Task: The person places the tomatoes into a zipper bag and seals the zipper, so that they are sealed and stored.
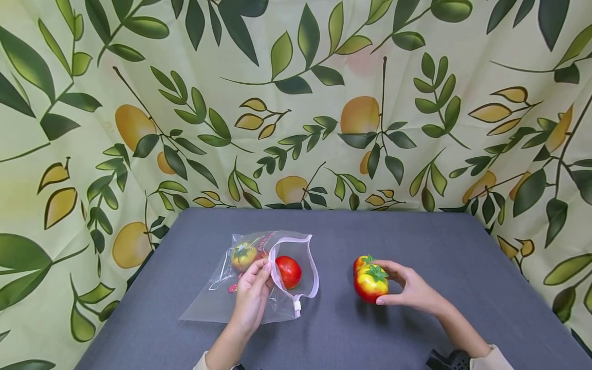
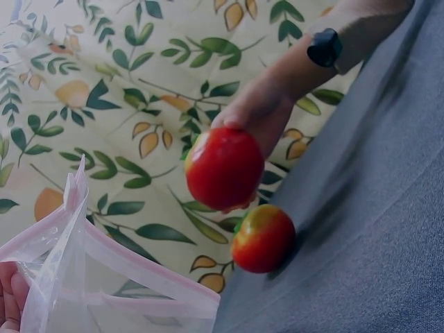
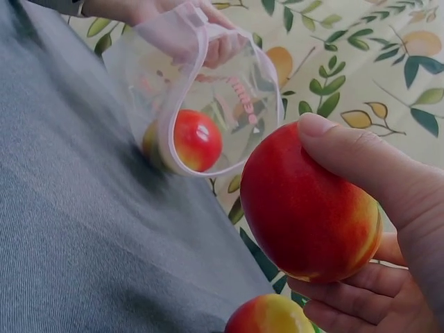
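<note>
My left hand [image 1: 252,295] pinches the rim of a clear zip bag [image 1: 208,306] with a pale pink edge and a white slider, holding its mouth open toward the right. Inside lie a red tomato [image 1: 289,272] near the mouth and a yellowish one [image 1: 243,257] deeper in, seen through the plastic. On the right, my right hand [image 1: 413,293] grips a red-and-yellow tomato [image 1: 371,285] with a green leafy top, thumb and fingers on opposite sides. The right wrist view shows this tomato [image 3: 305,208] raised off the table. Just behind it sits another red-and-yellow tomato [image 2: 263,239].
Everything stands on a grey cloth-covered table [image 1: 342,339]. A leaf-and-fruit patterned curtain [image 1: 296,128] hangs behind and at both sides. Bare table separates the bag from the tomatoes on the right. A dark band [image 2: 324,47] sits on the right wrist.
</note>
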`<control>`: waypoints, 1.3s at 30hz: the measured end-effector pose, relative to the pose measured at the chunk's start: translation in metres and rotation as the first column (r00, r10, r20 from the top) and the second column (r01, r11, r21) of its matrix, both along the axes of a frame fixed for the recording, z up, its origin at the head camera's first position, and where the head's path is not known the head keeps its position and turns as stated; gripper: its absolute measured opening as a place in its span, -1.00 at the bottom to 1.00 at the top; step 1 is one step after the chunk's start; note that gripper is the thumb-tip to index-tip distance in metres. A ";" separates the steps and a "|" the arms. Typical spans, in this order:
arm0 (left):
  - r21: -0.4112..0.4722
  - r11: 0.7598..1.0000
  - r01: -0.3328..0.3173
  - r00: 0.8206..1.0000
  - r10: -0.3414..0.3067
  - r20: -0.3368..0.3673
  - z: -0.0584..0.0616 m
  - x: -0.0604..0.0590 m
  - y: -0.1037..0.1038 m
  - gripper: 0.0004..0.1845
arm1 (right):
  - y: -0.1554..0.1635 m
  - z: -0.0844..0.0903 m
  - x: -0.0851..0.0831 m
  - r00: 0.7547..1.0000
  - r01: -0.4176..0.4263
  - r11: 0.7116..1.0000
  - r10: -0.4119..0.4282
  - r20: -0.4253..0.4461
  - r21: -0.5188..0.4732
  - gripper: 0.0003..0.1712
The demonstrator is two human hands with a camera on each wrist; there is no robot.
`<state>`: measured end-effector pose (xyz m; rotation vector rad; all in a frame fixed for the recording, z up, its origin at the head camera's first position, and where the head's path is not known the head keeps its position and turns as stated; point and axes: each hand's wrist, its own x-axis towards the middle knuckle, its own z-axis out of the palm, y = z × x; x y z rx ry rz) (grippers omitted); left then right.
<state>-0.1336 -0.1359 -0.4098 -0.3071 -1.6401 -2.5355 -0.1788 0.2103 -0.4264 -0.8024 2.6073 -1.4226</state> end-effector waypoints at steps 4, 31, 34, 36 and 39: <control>0.003 1.000 0.001 1.000 -0.001 -0.008 0.000 0.000 0.000 -0.76 | -0.005 0.001 0.001 0.999 -0.037 0.999 0.037 -0.022 -0.035 -0.27; -0.016 1.000 -0.001 1.000 0.001 0.014 0.001 0.000 0.000 -0.79 | -0.020 0.009 0.001 0.995 -0.095 0.993 0.096 0.007 -0.063 -0.25; -0.015 1.000 -0.004 1.000 0.004 0.016 0.001 0.000 0.000 -0.79 | -0.022 0.008 0.000 0.995 -0.102 0.992 0.102 0.005 -0.075 -0.25; -0.012 1.000 -0.005 1.000 0.005 0.015 0.001 0.000 0.000 -0.79 | -0.023 0.006 -0.001 0.994 -0.109 0.991 0.109 -0.005 -0.081 -0.25; -0.011 1.000 -0.003 1.000 0.004 0.009 0.001 0.000 0.000 -0.79 | -0.023 0.005 -0.002 0.992 -0.122 0.989 0.121 -0.015 -0.088 -0.25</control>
